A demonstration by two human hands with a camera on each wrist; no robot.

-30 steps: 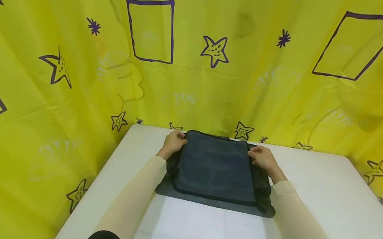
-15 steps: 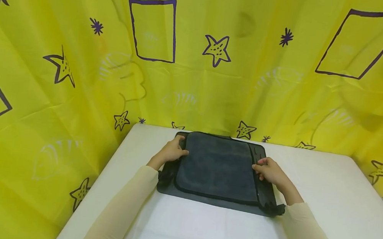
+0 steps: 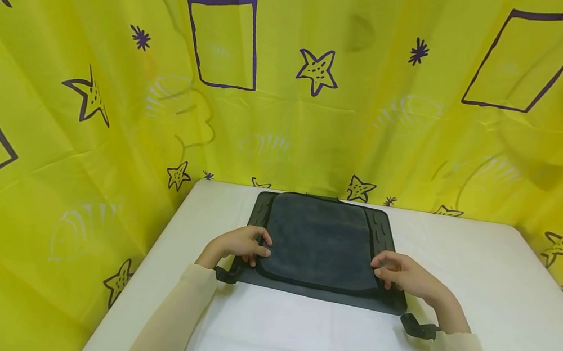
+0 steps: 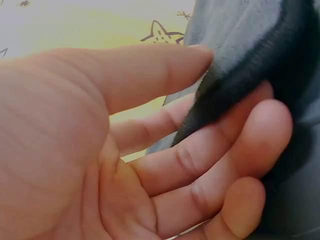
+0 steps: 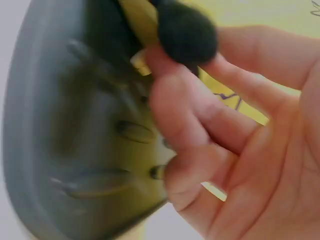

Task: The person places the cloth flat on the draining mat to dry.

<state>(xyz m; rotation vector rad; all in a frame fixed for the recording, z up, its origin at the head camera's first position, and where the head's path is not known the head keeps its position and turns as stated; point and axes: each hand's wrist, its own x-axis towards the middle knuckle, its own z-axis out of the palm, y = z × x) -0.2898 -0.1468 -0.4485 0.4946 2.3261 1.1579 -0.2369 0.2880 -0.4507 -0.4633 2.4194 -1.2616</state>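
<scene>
A dark grey cloth (image 3: 318, 244) with a black hem lies over a flat dark board (image 3: 384, 230) with slots along both sides. In the head view my left hand (image 3: 241, 242) is at the cloth's left edge, toward the near corner. The left wrist view shows my left thumb (image 4: 165, 72) on the cloth's face (image 4: 250, 35) and fingers behind its hem, pinching it. At the opposite edge, my right hand (image 3: 406, 275) pinches the hem (image 5: 187, 32) between thumb and fingers. The board's slots (image 5: 100, 182) show below that hand, partly blurred.
The board rests on a white table (image 3: 286, 334), close to its far edge. Behind and to the left hangs a yellow curtain (image 3: 267, 112) with purple stars and frames. Black straps (image 3: 419, 327) circle both wrists.
Both hands have slid from the cloth's far corners down its sides toward the near edge. The slotted side strips of the board now show beyond the hands. The cloth stays nearly in place.
</scene>
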